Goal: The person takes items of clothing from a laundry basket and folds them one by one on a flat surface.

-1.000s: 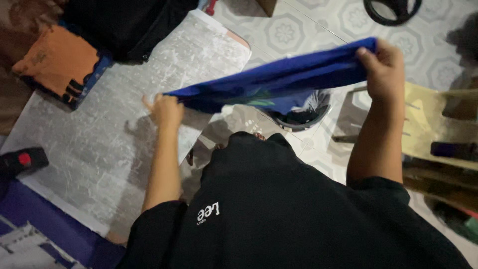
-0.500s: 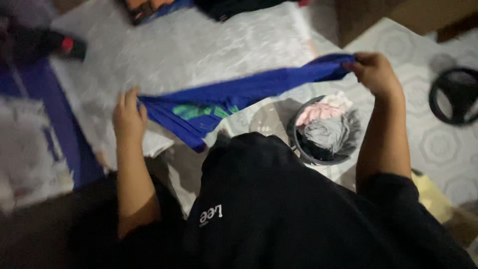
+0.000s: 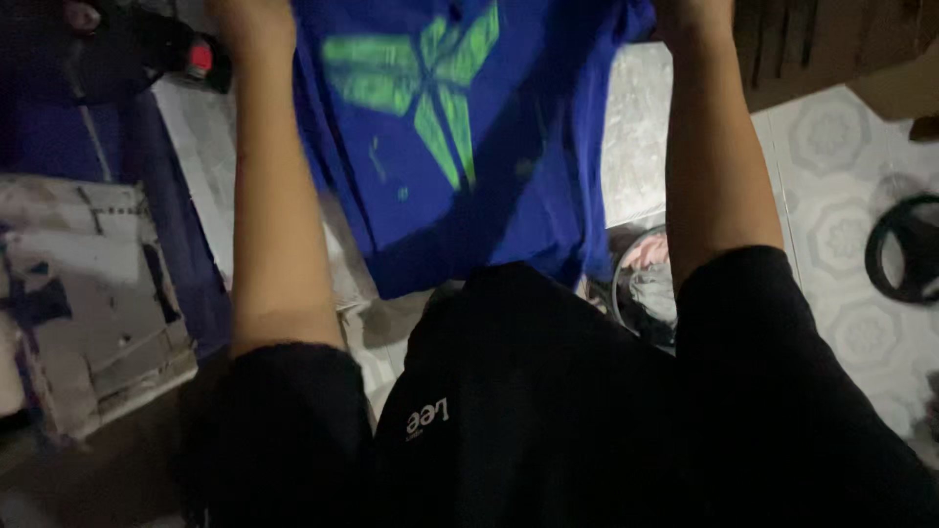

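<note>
Fingers on both sides are mostly past the top edge of the view, so I cannot tell how tightly they are curled; what shows is my left hand (image 3: 249,22) at the upper left corner of the blue T-shirt (image 3: 489,196) and my right hand (image 3: 693,12) at its upper right corner, each meeting the cloth where it is held up. Nearest to me is my own black shirt (image 3: 548,411), filling the bottom of the view, with both bare forearms rising out of its sleeves. Just above that hangs the blue T-shirt, spread flat between my two hands, its lower hem reaching down to my chest and its green printed design (image 3: 421,88) facing me. Behind the hem, to the right and partly hidden by my right arm, sits a round basket (image 3: 641,284) with pink and grey laundry in it. Under the shirt lies a pale marbled mat (image 3: 636,137) over the patterned floor tiles (image 3: 831,186). A black ring-shaped thing (image 3: 905,249) rests on the tiles at the far right. At the upper left, beside my left hand, is a dark object with a red button (image 3: 191,59).
</note>
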